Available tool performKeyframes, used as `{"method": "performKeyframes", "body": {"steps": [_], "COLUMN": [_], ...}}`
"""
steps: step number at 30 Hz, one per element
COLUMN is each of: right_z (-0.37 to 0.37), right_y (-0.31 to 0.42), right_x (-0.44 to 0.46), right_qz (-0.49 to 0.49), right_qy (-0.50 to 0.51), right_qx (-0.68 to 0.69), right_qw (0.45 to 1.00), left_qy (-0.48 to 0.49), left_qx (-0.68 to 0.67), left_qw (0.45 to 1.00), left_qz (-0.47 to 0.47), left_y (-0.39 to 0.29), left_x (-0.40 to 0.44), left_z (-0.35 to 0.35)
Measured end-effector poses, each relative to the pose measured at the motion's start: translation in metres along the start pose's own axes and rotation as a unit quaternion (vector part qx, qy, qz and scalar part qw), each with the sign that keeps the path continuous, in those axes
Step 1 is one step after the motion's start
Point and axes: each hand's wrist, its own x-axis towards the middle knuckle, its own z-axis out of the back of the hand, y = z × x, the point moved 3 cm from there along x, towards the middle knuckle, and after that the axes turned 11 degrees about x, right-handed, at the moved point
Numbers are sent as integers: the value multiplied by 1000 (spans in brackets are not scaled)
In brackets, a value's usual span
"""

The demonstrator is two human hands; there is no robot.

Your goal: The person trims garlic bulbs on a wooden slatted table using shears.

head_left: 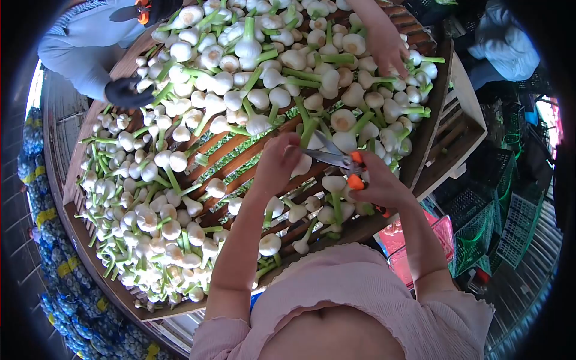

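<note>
My right hand [379, 180] is wrapped round the orange handles of a pair of shears [337, 157], whose blades stand apart and point up and to the left. Close to the blade tips, my left hand [281, 161] has its fingers curled together; what they hold, if anything, is hidden. A green stalk [308, 127] rises just beyond the fingers. Around both hands lie white bulbs with cut green stalks [258, 123], spread over a slatted wooden table [239, 170].
A co-worker's gloved hand [129, 93] is at the table's left edge; another gloved hand and orange-handled shears [143, 11] are above it. A bare hand [387, 51] reaches in at the top right. Green crates [474, 240] and a red basket [443, 235] stand at right.
</note>
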Motion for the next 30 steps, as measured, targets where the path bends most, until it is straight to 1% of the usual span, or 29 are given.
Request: {"method": "performKeyframes", "body": {"steps": [1, 4, 5, 8, 9, 11, 13, 15, 16, 17, 19, 22, 24, 27, 29, 30], "right_z": [-5, -19, -29, -24, -16, 8, 28, 45, 49, 50, 58, 53, 48, 42, 44, 42], "right_y": [9, 21, 6, -7, -7, 2, 22, 46, 55, 60, 68, 34, 32, -15, -31, -36], "right_x": [0, 2, 3, 6, 12, 35, 64, 78, 81, 79, 73, 52, 21, -11, -21, -28], "right_qz": [18, -84, -75, -52, -54, -57, -88, -55, -38, -42, -50, -17, -34, -73, -109, -130], "right_qy": [-15, 113, 87, -9, -21, -48, 32, -17, -39, -51, -82, -74, -53, -12, -14, -9], "right_qx": [24, 19, -12, -54, -100, -192, -271, -307, -327, -284, -199, -106, -112, -25, -39, -48], "right_qw": [999, 990, 993, 997, 993, 979, 958, 950, 943, 956, 975, 991, 992, 997, 993, 990], "left_qy": [12, 23, 58, 51, 13, -84, -160, -140, -140, -140, -40, 28, 36, 49, 63, 49], "left_qx": [89, 81, -1, 49, 1, 63, 140, 150, 157, 163, 258, 311, 310, 302, 315, 334], "left_qw": [994, 995, 998, 996, 997, 990, 972, 974, 974, 974, 958, 942, 944, 949, 944, 940], "left_qz": [-62, -54, 17, 45, 75, 94, 100, 100, 83, 65, 122, 124, 105, 76, 72, 43], "left_y": [-19, -19, -9, 25, 39, 56, 60, 39, 23, 8, -8, -6, -5, -3, 2, -1], "left_x": [-9, -36, -47, -75, -84, -97, -99, -72, -51, -29, 10, 36, 36, 23, 10, 4], "left_z": [8, 15, 13, 8, 6, 13, 17, 6, -6, -19, -41, -68, -73, -51, -40, -45]}}
